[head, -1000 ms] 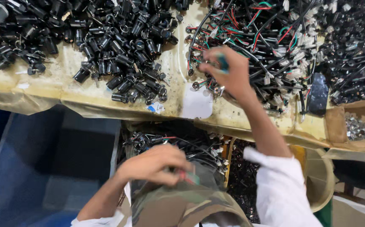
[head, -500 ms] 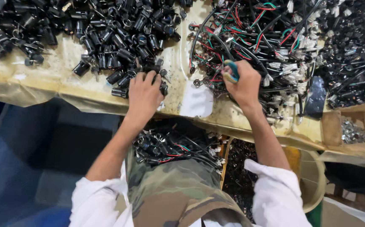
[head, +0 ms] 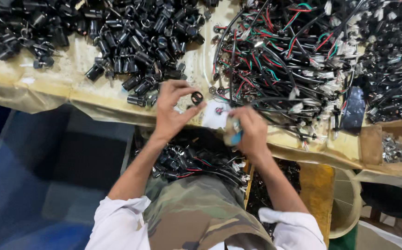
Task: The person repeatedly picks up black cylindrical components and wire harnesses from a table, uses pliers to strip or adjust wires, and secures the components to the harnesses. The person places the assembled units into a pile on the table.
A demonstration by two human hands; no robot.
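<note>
Fingers (head: pixel 188 95) of the left hand (head: pixel 171 113) pinching a small black ring-shaped cap (head: pixel 196 97) between thumb and forefinger, clamped on its rim, holding it just above the front edge of the desk (head: pixel 48 85).

Head view, change against the half-second-earlier picture: left hand then lying flat on the pile of black cylindrical sockets (head: pixel 140 41), now drawn back toward the body with one part picked out. Right hand (head: pixel 249 132) then reaching up into the tangle of red, green and black wired leads (head: pixel 293 55), now pulled down beside the left, fingers curled shut around a pale tool with a blue tip (head: pixel 233 134). Judging from this, both hands converging for joining the part.

Appearance of the cap: glossy black, round, open centre, tilted toward the camera. Lying just beside it, a white scrap (head: pixel 214 118) with one small dark piece on top. Below the desk edge, a heap of finished wired sockets (head: pixel 187 159) resting in the lap.
</note>
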